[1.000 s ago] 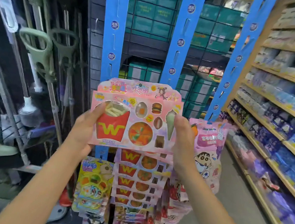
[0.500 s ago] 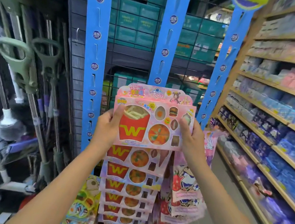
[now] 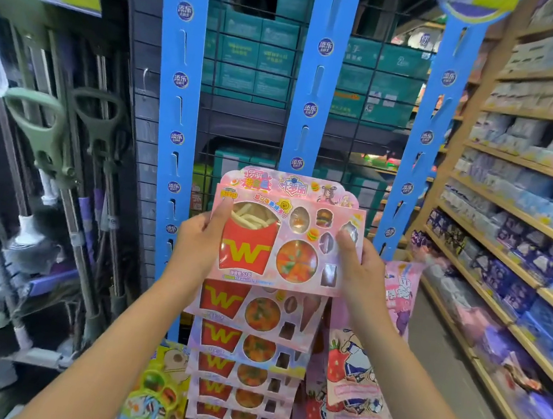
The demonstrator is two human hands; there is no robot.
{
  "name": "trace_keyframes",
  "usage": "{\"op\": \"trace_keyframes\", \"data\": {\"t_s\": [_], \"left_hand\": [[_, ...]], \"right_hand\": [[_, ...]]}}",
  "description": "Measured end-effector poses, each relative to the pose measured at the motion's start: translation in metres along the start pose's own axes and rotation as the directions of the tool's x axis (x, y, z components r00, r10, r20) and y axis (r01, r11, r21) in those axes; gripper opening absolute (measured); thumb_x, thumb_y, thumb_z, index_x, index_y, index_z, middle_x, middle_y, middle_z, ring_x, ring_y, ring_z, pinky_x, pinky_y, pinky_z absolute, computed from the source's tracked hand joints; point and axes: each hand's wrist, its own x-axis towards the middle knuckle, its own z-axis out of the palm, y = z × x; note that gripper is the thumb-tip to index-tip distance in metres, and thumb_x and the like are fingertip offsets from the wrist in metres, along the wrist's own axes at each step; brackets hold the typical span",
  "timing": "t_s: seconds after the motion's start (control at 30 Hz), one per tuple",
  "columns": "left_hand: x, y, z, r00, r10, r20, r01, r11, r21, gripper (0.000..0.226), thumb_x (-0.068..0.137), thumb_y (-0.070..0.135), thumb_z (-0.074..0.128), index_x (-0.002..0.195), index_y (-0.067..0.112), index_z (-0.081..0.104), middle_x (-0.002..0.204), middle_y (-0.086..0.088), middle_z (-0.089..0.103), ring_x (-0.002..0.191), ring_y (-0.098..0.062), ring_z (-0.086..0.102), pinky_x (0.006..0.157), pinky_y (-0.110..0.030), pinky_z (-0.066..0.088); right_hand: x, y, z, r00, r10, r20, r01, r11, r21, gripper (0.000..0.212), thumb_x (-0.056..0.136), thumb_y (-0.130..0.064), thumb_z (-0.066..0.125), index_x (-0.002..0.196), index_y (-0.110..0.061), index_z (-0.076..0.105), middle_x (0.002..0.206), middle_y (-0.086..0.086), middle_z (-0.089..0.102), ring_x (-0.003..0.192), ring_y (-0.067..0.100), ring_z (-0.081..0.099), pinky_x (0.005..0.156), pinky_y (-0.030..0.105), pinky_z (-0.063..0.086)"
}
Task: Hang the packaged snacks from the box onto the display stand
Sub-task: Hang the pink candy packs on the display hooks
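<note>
Snack pack [image 3: 285, 241] — candy fries [image 3: 252, 219], pizza [image 3: 296, 261] inside

Pink snack pack [image 3: 286, 234] upright against middle blue strip [image 3: 309, 109].

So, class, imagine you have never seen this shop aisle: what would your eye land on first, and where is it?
First comes the pink snack pack with the red W on its front, held at centre between the left hand and the right hand. Just below it hangs a column of matching packs, and behind rise three tall blue display strips.
</note>
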Motion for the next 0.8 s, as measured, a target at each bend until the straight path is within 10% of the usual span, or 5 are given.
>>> {"op": "trace_keyframes", "data": {"t_s": [0.4,0.63,0.8], "left_hand": [[-0.003,0.017,-0.003,1.000,-0.026,-0.006,0.026,0.999,0.045,0.057,0.090,0.062,0.041,0.100,0.013,0.068,0.079,0.000,0.074,0.059,-0.011,0.071,0.052,-0.020,0.048],[-0.001,0.010,-0.007,0.996,-0.087,0.030,0.084,0.992,0.098,0.061,0.089,0.064,0.040,0.100,0.011,0.069,0.079,-0.001,0.075,0.057,-0.010,0.070,0.054,-0.020,0.046],[-0.004,-0.012,-0.008,0.983,-0.181,0.040,0.174,0.975,0.138,0.070,0.088,0.066,0.039,0.100,0.004,0.069,0.088,-0.008,0.075,0.076,-0.021,0.070,0.070,-0.030,0.050]], "right_hand": [[0.001,-0.010,-0.004,0.995,0.087,0.049,-0.090,0.994,0.068,0.034,0.094,-0.047,0.051,0.108,-0.019,0.063,0.099,-0.002,0.072,0.082,0.009,0.071,0.055,0.018,0.053],[-0.002,-0.002,-0.001,0.983,0.173,0.065,-0.175,0.984,0.029,0.035,0.092,-0.052,0.052,0.110,-0.025,0.062,0.106,-0.003,0.072,0.095,0.017,0.070,0.085,0.042,0.057],[-0.012,0.006,-0.004,0.991,0.117,0.059,-0.112,0.991,-0.078,0.030,0.094,-0.044,0.053,0.107,-0.018,0.060,0.099,-0.003,0.066,0.090,0.011,0.064,0.069,0.026,0.049]]}}
